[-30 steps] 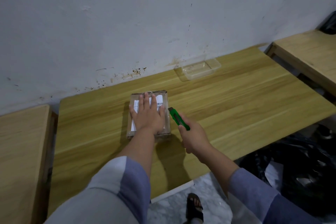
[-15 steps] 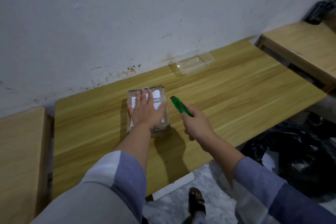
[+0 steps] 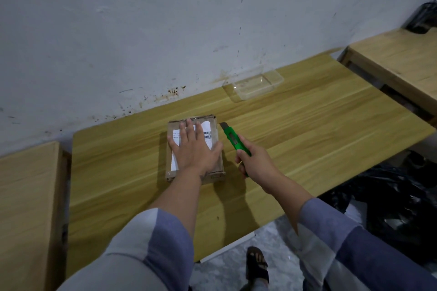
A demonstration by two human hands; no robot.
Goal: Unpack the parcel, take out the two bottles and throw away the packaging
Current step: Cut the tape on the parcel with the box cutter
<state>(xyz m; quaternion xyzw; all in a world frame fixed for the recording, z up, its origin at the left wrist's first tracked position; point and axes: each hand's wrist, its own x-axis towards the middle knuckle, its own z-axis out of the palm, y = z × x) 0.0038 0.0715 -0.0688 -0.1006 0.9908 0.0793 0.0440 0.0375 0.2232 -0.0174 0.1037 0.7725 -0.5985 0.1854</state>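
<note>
Scuffed, stained white wall (image 3: 165,30), light wooden table (image 3: 319,137) against it, a second wooden table (image 3: 402,59) at right, another wooden surface (image 3: 26,208) at left, grey speckled floor (image 3: 272,243) below

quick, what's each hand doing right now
Left hand: open, pressing flat on the cardboard parcel.
Right hand: gripping the green utility knife, blade out.

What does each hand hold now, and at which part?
The right hand grips the green knife by the rear of its handle, blade forward. The left hand holds nothing; it presses flat on top of the parcel.
</note>
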